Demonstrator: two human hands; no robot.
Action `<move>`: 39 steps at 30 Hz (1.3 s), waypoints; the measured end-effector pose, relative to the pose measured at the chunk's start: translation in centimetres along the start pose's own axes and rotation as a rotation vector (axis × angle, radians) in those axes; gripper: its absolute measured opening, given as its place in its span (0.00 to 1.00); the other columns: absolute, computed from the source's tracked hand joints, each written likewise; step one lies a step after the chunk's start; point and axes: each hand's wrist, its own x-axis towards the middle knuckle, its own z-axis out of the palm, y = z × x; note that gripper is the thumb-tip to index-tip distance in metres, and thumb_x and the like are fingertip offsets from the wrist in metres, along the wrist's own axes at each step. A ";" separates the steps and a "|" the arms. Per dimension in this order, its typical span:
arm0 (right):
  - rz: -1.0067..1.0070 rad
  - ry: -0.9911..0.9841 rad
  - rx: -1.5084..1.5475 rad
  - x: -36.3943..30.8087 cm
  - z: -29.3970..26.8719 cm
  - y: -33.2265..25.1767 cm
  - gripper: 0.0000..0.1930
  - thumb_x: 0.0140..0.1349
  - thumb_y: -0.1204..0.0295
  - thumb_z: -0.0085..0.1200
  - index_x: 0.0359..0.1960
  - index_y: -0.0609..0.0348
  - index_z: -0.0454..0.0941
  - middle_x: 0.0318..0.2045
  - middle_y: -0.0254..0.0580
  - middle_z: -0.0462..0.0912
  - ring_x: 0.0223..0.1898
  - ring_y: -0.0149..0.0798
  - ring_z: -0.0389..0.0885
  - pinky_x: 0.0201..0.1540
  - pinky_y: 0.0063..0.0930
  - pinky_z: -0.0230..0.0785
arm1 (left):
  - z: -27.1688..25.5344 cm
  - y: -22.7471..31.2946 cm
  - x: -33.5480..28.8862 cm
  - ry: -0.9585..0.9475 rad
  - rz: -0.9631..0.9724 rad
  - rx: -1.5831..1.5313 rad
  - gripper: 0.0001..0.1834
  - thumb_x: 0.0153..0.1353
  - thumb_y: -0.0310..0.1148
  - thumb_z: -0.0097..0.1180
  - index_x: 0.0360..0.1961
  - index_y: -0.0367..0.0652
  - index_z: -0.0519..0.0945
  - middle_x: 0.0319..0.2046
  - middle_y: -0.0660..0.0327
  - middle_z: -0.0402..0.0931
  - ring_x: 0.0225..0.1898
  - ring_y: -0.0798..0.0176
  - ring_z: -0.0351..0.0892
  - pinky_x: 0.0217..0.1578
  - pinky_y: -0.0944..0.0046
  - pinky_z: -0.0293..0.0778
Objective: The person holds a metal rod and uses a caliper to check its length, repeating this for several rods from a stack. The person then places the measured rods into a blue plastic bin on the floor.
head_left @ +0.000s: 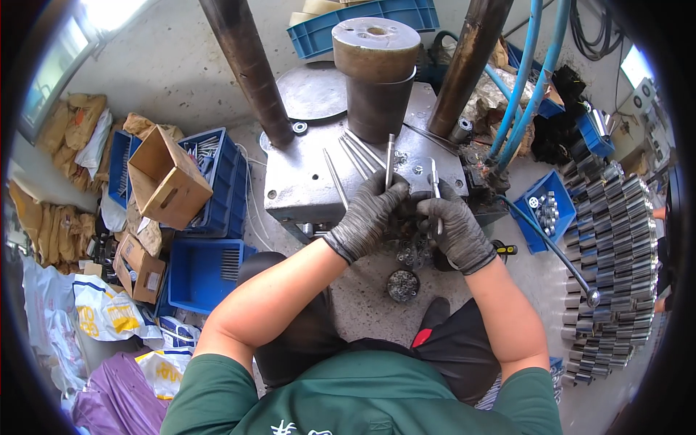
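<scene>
Both my hands wear dark grey gloves and work at the front edge of a steel press table [296, 177]. My left hand [371, 215] is closed round a metal rod [390, 161], which stands upright out of the fingers. Just to the right, my right hand [455, 226] pinches a slim metal tool [435, 180], also roughly upright; its exact kind is unclear. Several loose metal rods [355, 156] fan out on the table beyond my left hand. One more rod [335, 177] lies apart at their left. Small shiny rings [419, 170] lie between the hands.
A thick steel ram [377, 80] stands behind the rods, between two dark columns [250, 72]. Blue hoses [523, 80] and a ball-ended lever [593, 296] are at the right, near stacked metal cylinders [612, 268]. Blue bins [194, 274] stand left. A round container [403, 286] sits below.
</scene>
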 end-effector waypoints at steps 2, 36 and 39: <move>-0.019 -0.021 -0.092 -0.1 -0.5 -0.4 0.32 0.55 0.76 0.63 0.65 0.60 0.71 0.43 0.38 0.83 0.35 0.30 0.81 0.38 0.23 0.76 | -0.9 0.6 0.6 0.034 -0.049 -0.060 0.12 0.72 0.37 0.61 0.49 0.44 0.76 0.33 0.65 0.80 0.26 0.73 0.78 0.25 0.72 0.77; -0.695 0.104 -1.078 -0.1 -2.1 -1.8 0.23 0.58 0.81 0.57 0.57 0.62 0.81 0.42 0.48 0.86 0.42 0.47 0.85 0.49 0.37 0.78 | -3.4 1.7 0.2 0.018 0.066 0.293 0.17 0.76 0.39 0.53 0.57 0.39 0.78 0.36 0.64 0.80 0.31 0.77 0.77 0.34 0.73 0.75; -0.558 0.113 -0.900 -0.5 -2.8 -2.7 0.25 0.61 0.77 0.60 0.62 0.67 0.78 0.43 0.41 0.86 0.44 0.30 0.83 0.49 0.28 0.76 | -3.5 1.3 0.2 0.024 0.150 0.514 0.17 0.76 0.38 0.52 0.58 0.39 0.79 0.38 0.64 0.79 0.35 0.76 0.75 0.39 0.72 0.74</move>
